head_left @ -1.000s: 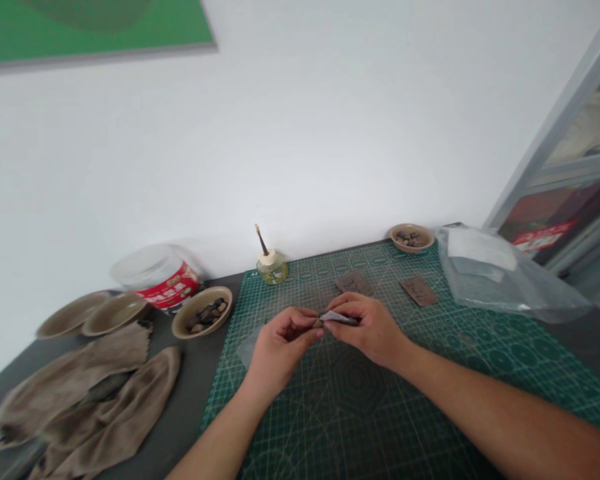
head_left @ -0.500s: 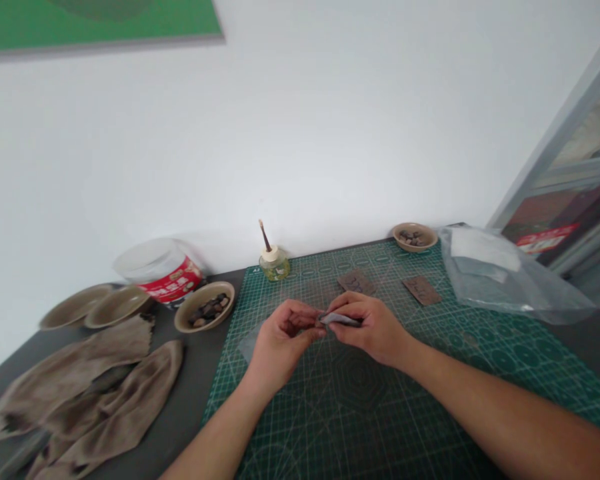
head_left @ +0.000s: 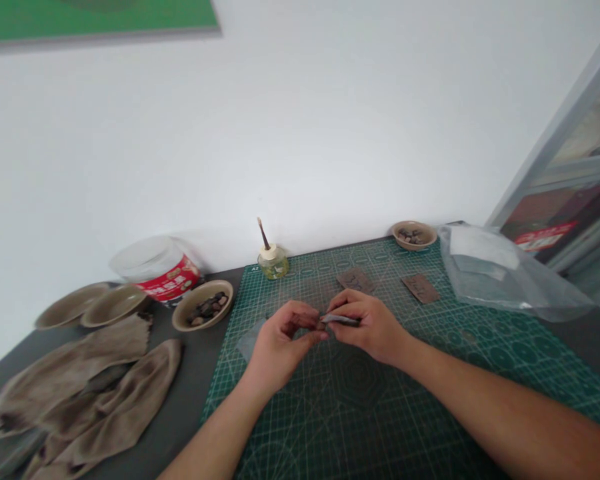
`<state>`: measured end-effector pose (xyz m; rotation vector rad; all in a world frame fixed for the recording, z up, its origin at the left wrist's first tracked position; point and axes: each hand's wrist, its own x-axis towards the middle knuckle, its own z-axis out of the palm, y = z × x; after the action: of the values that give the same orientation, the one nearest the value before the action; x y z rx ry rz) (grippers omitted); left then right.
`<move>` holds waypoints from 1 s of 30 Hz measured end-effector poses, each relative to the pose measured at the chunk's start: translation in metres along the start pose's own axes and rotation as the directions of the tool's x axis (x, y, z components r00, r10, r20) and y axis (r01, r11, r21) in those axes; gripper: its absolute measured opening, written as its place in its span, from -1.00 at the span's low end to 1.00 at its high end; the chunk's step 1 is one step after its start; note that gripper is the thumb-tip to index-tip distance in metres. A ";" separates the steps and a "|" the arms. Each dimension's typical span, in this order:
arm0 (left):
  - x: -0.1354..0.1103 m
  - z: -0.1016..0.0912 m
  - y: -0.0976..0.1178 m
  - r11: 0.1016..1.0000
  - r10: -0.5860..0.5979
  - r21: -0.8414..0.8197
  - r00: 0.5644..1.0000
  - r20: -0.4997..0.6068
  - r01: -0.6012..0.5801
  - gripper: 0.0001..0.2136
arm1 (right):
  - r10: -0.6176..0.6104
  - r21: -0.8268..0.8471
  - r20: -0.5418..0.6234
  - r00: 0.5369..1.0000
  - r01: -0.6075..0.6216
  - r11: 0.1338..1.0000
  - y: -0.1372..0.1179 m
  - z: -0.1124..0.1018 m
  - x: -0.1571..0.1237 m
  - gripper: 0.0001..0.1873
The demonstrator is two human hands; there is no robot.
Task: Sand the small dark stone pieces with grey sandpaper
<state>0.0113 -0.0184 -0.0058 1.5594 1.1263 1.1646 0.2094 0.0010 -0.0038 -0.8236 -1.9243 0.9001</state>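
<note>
Left grip (head_left: 285,343): I pinch small brown piece (head_left: 321,325) in my fingertips.
Right grip (head_left: 367,327): I clench folded grey strip (head_left: 340,320) against it.
Position: both over green cutting mat (head_left: 380,427).
Care: close, steady pinch suits so small a piece.

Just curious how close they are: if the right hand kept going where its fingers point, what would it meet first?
Probably the small brown lump at the fingertips of the left hand, beyond the thin grey strip in the right hand; depth is unclear.
</note>
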 end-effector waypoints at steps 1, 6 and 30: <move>0.000 0.000 0.000 1.000 -0.001 0.005 1.000 0.004 0.001 -0.76 | -0.004 -0.006 0.010 1.000 0.004 1.000 0.000 0.000 0.000 -0.85; -0.001 0.001 0.003 1.000 -0.007 0.011 1.000 -0.016 0.008 -0.75 | -0.006 -0.040 0.002 1.000 0.006 0.999 0.000 0.000 0.000 -0.86; -0.004 0.001 0.001 1.000 0.026 0.016 1.000 0.002 -0.026 -0.77 | -0.020 -0.056 0.012 1.000 0.021 0.998 0.001 0.002 -0.003 -0.82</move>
<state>0.0122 -0.0225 -0.0059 1.5908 1.1200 1.1739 0.2095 -0.0011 -0.0066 -0.8319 -1.9722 0.8429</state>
